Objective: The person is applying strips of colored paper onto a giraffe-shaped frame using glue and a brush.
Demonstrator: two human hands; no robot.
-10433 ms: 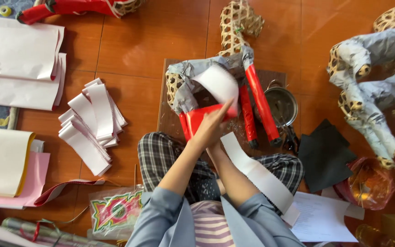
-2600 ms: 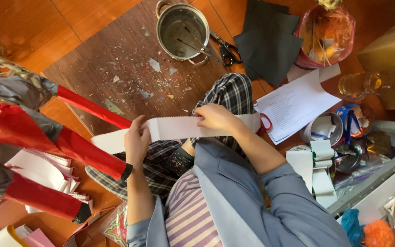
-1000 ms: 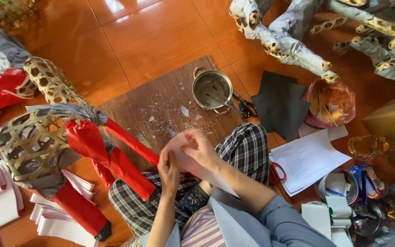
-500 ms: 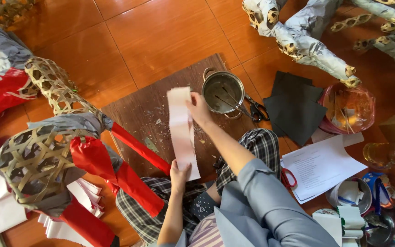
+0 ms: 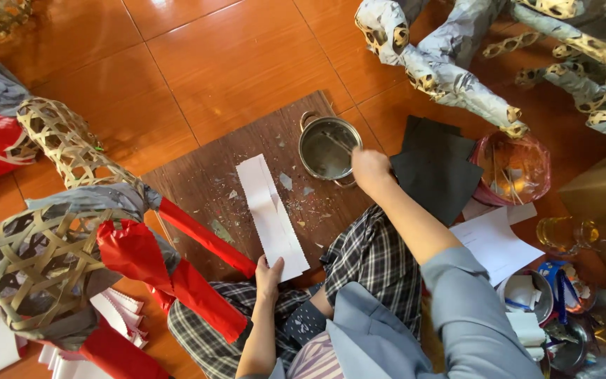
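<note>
At the far left a woven bamboo frame (image 5: 33, 270), partly covered with grey and red paper, was seen standing on the orange tiled floor (image 5: 212, 56), with a small stack of white paper strips (image 5: 117, 312) lying just beneath it. Red paper-wrapped legs of the frame (image 5: 201, 235) were stretched across the near edge of a brown board (image 5: 247, 151), which was laid flat on the floor and speckled with paper scraps.

A long white paper strip (image 5: 273, 217) was laid flat on the board, running away from the person. Its near end was pinned under the left hand (image 5: 268, 270), the fingers (image 5: 270, 275) being pressed down on the corner and spread flat rather than curled around it. The rest of the strip was left free, well apart from the other hand.

Further right, a small metal pot (image 5: 327, 147) was set on the board's far edge. The right hand (image 5: 371, 168) was held just beside the pot's rim; it was blurred, and whether its fingers were clenched or loose could not be told. Beyond it a black sheet (image 5: 436, 168) and a pink plastic bag (image 5: 513, 168) were lying on the floor, below a grey papered bamboo figure (image 5: 450, 77).
</note>
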